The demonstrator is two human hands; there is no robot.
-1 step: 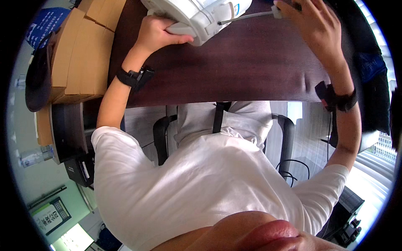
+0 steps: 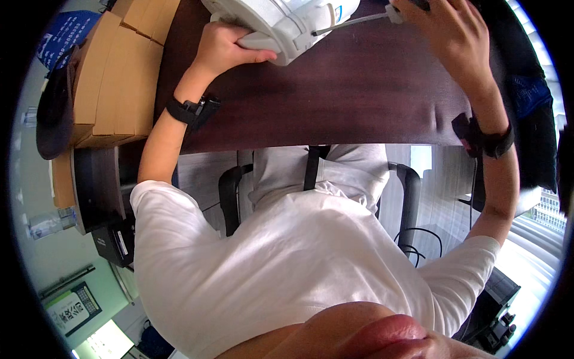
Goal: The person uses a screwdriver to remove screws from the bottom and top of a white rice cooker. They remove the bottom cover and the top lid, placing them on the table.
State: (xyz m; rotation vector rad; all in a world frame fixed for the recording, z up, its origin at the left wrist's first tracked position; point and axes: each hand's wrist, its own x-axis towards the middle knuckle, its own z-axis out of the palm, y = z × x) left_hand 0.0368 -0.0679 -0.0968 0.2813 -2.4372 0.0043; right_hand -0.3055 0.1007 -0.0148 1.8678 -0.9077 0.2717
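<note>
I see the left hand (image 2: pixel 224 48) at the upper left of the table, its arm reaching up from the shoulder, wrist roughly straight. The thumb lies along the lower edge of the white device (image 2: pixel 293 27) and the fingers curl round behind a protruding part, so I read it as grasping the casing. The right hand (image 2: pixel 457 45) comes in from the right, forearm nearly upright, knuckles up, fingers bent; it grasps a slim tool (image 2: pixel 353 23) near its pale collar. Its fingertips are partly cut off by the upper edge, so I cannot tell how each one presses. Black bands circle both wrists.

The table (image 2: pixel 359 96) is dark reddish brown with a faint sheen. To the left I have cardboard boxes (image 2: pixel 116 90), with a dark cap (image 2: pixel 57 113) against them; below the table edge are a black chair armrest (image 2: pixel 409 191) and a looped black cable (image 2: pixel 427 233).

The white device sits at the top of my view, tilted and cropped, its shell rounded with a blue-marked label. The tool's thin grey shaft runs sideways, its dark tip at the device's right side; I cannot tell whether it is seated.
</note>
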